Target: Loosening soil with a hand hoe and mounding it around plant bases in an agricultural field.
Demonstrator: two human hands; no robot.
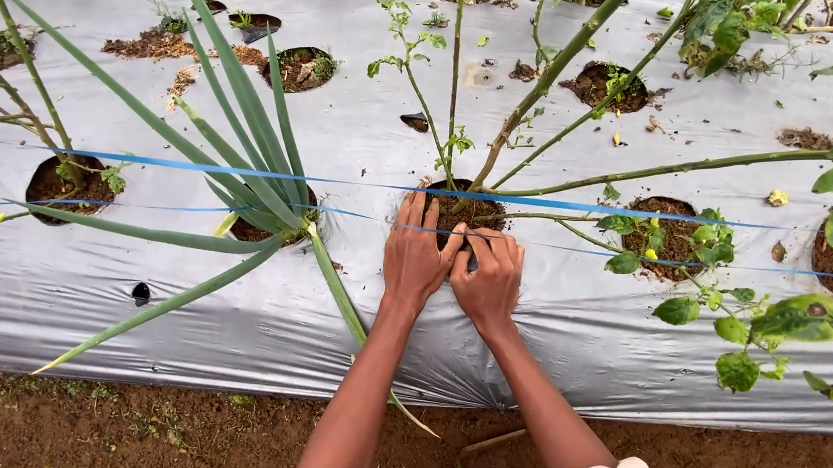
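Observation:
My left hand [416, 254] lies flat with fingers spread on the near rim of a soil-filled planting hole [480, 208] in the silver plastic mulch sheet [348, 140]. Beside it, thumbs touching, my right hand [489, 280] presses on the sheet with its fingers curled at the hole's edge; what they pinch is hidden. Thin woody plant stems [527, 114] rise out of this hole and lean away to the right. Two blue strings [230, 165] run across the bed, passing just above my fingers.
A long-leaved green onion plant [261, 177] grows from the hole to the left. Leafy chilli plants [795, 311] crowd the right side. More soil holes dot the sheet. Bare brown earth [154, 448] forms the furrow in front of the bed.

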